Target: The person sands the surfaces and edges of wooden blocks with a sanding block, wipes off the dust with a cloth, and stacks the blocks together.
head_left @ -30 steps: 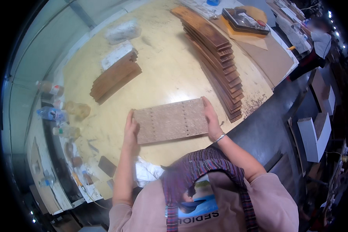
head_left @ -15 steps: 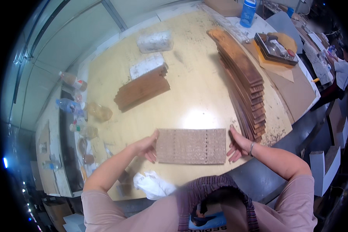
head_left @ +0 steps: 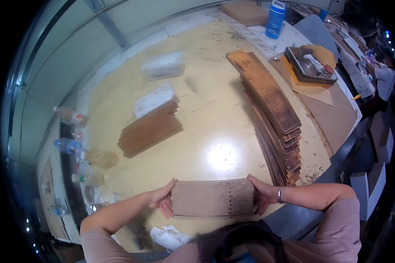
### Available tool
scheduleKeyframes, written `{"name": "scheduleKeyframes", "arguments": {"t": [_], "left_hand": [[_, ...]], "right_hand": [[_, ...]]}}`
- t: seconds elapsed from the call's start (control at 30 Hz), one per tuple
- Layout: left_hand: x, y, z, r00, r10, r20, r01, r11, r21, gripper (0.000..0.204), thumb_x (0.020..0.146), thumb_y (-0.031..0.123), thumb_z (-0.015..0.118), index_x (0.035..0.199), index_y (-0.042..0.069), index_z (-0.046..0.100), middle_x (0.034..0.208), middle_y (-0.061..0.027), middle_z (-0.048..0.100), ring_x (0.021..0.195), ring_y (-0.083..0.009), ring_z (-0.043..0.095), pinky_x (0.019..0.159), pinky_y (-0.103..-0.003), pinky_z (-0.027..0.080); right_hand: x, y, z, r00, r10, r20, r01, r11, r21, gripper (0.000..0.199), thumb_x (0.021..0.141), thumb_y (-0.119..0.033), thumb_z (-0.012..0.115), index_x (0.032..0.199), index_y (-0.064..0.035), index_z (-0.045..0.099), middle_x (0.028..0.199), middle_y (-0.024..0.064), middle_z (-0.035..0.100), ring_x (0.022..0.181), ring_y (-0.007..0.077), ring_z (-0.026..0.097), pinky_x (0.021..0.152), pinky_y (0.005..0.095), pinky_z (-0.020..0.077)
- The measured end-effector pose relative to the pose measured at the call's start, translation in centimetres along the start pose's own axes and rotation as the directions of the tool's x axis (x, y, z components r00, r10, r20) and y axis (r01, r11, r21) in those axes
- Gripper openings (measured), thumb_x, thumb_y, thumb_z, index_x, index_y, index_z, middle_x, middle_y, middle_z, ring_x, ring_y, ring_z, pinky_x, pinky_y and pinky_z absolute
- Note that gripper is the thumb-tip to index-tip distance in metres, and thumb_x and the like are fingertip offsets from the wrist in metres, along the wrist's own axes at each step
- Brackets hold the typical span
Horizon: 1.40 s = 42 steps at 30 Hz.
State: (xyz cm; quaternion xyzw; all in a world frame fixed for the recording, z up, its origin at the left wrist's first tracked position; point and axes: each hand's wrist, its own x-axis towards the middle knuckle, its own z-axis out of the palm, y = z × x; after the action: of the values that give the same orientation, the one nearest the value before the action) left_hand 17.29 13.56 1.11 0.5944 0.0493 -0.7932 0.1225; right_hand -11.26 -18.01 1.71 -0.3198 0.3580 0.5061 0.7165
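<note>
The left hand point(head_left: 163, 200) on my feed grips one end of a brown board point(head_left: 210, 198), at the near side of the yellow table point(head_left: 202, 114); I can't tell whether they touch. The right hand point(head_left: 264, 195) grips the other end, near a stack of planks point(head_left: 271, 98).

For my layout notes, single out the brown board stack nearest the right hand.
The long, fanned stack just beyond the right hand; the other brown stack is shorter and lies farther left.

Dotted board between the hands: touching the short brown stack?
Apart. The head view shows bare yellowish tabletop between the dotted board and the short brown stack.
</note>
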Motion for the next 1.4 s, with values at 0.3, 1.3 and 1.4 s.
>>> {"name": "scheduleKeyframes", "arguments": {"t": [0.3,1.3,1.4], "left_hand": [[-0.1,1.0,3.1,0.992,0.024,-0.127,-0.039,0.992,-0.118,0.097,0.092,0.079,0.010,0.157,0.011,0.034,0.146,-0.0298,0.050,0.122,-0.0522,0.057,0.092,-0.066,0.050],[2.4,-3.2,0.8,0.264,0.828,-0.495,-0.940,0.336,0.061,0.056,0.099,0.050,0.047,0.123,0.002,0.062,0.115,-0.0149,0.069,0.104,-0.0282,0.067,0.090,-0.043,0.054],[1.9,-0.6,0.2,0.244,0.855,-0.457,-0.938,0.327,0.111,0.054,0.098,0.049,0.049,0.122,0.002,0.063,0.114,-0.0146,0.069,0.107,-0.0284,0.065,0.091,-0.044,0.053]], "right_hand": [[3.0,1.4,-0.5,0.964,-0.263,-0.036,0.266,0.956,0.125,0.094,0.092,-0.079,0.023,0.159,-0.0133,0.024,0.162,0.0180,0.023,0.146,0.0484,0.021,0.106,0.0758,0.0267],[7.8,12.5,14.8,0.322,-0.708,-0.628,0.909,0.416,-0.004,0.055,0.101,-0.027,0.047,0.146,0.0025,0.042,0.139,0.0151,0.052,0.123,0.0250,0.056,0.087,0.0412,0.0609],[8.2,13.4,15.6,0.336,-0.699,-0.631,0.924,0.375,0.076,0.053,0.101,-0.026,0.049,0.146,0.0023,0.043,0.140,0.0151,0.052,0.124,0.0247,0.055,0.092,0.0434,0.0587]]}}
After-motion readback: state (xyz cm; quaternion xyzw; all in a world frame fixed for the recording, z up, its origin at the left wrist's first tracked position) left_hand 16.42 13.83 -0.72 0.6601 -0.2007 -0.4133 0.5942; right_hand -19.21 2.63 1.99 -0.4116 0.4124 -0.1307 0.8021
